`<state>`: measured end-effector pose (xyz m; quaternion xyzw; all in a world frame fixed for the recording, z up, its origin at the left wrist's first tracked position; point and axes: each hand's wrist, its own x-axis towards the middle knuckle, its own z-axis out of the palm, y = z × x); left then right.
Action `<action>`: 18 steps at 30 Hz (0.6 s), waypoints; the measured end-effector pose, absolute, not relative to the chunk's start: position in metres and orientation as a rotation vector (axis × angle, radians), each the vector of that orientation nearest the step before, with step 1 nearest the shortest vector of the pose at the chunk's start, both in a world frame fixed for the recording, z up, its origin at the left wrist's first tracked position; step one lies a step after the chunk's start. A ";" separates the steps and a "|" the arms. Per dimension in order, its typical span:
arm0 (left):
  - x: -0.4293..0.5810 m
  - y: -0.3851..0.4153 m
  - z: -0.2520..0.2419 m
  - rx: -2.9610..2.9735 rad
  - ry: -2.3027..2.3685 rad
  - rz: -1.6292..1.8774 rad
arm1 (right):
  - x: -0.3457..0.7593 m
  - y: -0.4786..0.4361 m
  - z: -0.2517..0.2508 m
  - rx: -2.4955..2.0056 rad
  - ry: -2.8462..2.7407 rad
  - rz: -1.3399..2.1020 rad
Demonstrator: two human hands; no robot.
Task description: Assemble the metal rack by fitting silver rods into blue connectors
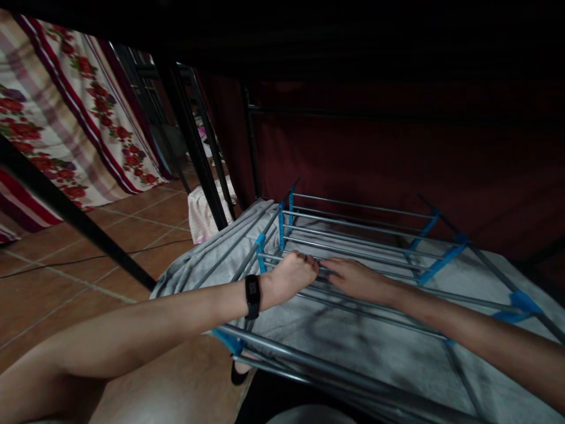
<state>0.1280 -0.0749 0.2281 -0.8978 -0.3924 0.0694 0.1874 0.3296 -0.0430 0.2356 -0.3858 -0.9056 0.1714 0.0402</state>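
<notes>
A clothes drying rack (444,262) of grey metal tubes and blue plastic joints lies across a bed with a grey cover. My left hand (295,272), with a black band on its wrist, is closed in a fist around one of the thin rods near the rack's middle. Close beside it, my right hand (351,277) has its fingers bent over the same area of rods, thumb side toward the left hand. The fingertips of both hands are partly hidden, and shadow darkens the rods beneath them.
The grey bed cover (379,347) spreads under the rack. Black metal bed posts (194,141) stand at the left, with a dark frame overhead. A dark red cloth (353,159) hangs behind. Beyond are a flowered curtain (83,106) and a tiled floor (110,259) crossed by a cable.
</notes>
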 end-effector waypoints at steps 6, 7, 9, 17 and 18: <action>0.121 -0.067 0.231 -2.633 -1.168 0.167 | 0.295 -0.038 0.226 -1.321 -2.823 0.500; 0.116 -0.067 0.235 -2.651 -1.207 0.118 | 0.296 -0.038 0.225 -1.314 -2.835 0.494; 0.101 -0.065 0.247 -2.655 -1.315 -0.027 | 0.299 -0.040 0.226 -1.304 -2.863 0.452; 0.008 -0.040 0.258 -2.239 -2.241 -1.275 | 0.303 -0.047 0.240 -1.344 -2.925 0.310; 0.001 -0.038 0.251 -2.209 -2.393 -1.489 | 0.303 -0.047 0.240 -1.331 -2.926 0.314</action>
